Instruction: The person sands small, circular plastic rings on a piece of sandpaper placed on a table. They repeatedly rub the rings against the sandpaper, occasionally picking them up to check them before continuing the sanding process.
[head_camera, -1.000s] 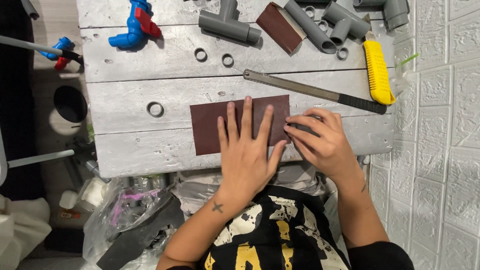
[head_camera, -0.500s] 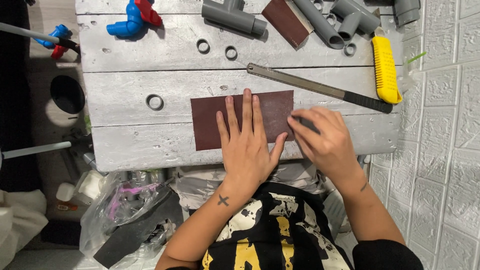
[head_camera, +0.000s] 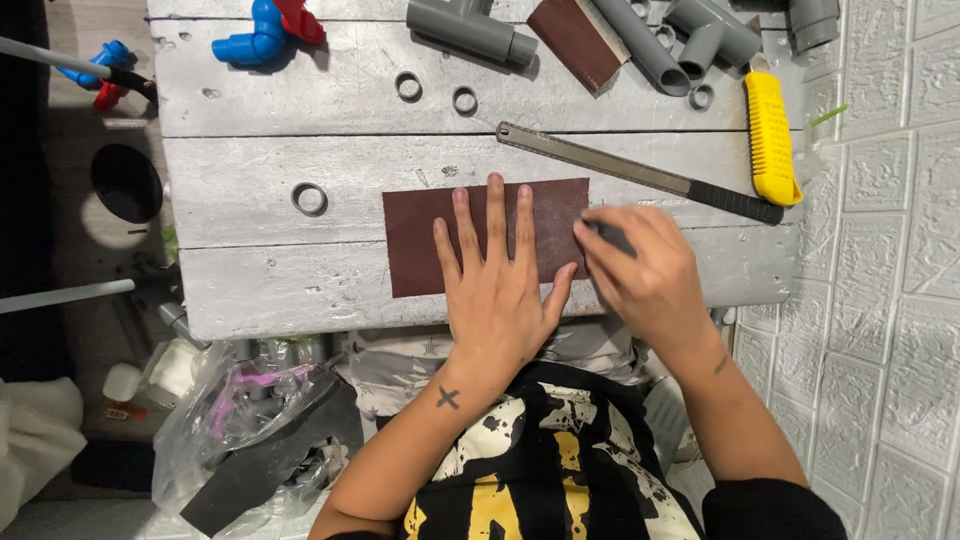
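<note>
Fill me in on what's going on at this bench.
A person presses the left hand flat on a dark brown sandpaper sheet lying on the grey wooden bench. The right hand works a small grey piece at the sheet's right edge; it is blurred. A hacksaw and grey pipe fittings lie beyond.

sandpaper sheet (head_camera: 420, 240) on bench (head_camera: 250, 290), hacksaw (head_camera: 640, 175) behind

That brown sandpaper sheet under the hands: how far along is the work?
Done: grey rings lie cut beside the saw. In hand: left hand flattens the sandpaper sheet; right hand presses a small grey piece at its edge. Left: pipe pieces wait unjoined.
</note>
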